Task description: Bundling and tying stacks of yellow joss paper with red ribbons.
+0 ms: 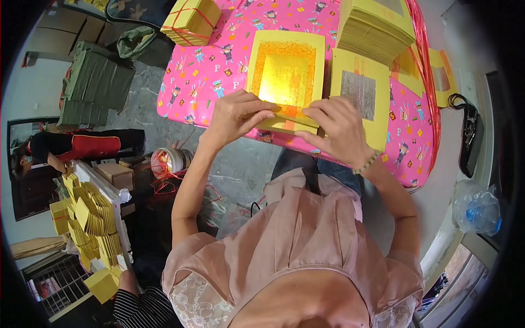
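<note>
On the pink patterned table (188,98) lies a stack of yellow paper topped by a sheet with a shiny gold foil square (283,79) and an orange border. My left hand (236,116) is closed at the near left corner, thumb and fingertips pinching the sheet's edge. At the near right corner, my right hand (340,130) has its fingertips on the same edge, the thumb lower against the stack's front. A second yellow stack with a silver foil square (358,94) lies just right, partly behind my right hand. A beaded bracelet circles my right wrist.
A tall yellow paper stack (374,30) stands at the far right, beside hanging red plastic strands (426,71). A red-tied bundle (191,22) sits far left. A bucket (170,159) with red string stands on the floor. Two other people work by yellow stacks (93,218) at left.
</note>
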A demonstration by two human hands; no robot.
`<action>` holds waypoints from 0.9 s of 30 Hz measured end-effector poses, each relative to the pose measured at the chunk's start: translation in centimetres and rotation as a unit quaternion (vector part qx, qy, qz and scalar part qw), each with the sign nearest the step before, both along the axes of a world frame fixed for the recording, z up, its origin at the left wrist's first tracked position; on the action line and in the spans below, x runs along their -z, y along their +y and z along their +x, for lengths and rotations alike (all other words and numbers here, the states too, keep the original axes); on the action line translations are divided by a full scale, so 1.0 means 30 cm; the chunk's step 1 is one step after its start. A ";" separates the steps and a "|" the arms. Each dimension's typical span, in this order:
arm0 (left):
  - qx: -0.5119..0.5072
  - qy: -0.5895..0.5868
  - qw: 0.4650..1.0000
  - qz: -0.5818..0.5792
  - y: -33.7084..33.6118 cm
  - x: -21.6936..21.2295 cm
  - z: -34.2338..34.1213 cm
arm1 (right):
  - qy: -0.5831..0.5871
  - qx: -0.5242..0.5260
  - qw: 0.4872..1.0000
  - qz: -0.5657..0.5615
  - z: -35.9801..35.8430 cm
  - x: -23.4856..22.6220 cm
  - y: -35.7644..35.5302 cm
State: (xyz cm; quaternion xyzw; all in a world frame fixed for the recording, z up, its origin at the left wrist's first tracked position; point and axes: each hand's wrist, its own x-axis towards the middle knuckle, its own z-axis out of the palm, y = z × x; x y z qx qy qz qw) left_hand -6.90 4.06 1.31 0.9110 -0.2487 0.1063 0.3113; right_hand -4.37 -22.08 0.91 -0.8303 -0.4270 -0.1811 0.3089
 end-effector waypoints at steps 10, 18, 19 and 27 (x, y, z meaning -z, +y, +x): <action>-0.064 -0.208 0.974 0.065 -0.039 -0.057 0.064 | 0.146 0.016 0.989 -0.018 0.178 -0.064 0.017; -0.052 -0.188 0.974 0.118 -0.128 -0.006 0.113 | 0.296 0.049 0.954 -0.005 0.461 -0.066 0.025; -0.054 -0.141 0.981 0.123 -0.131 -0.001 0.122 | 0.286 0.054 0.956 -0.012 0.492 -0.056 0.027; -0.059 -0.068 0.979 0.182 -0.132 0.030 0.190 | 0.302 0.083 0.949 -0.048 0.605 -0.006 0.047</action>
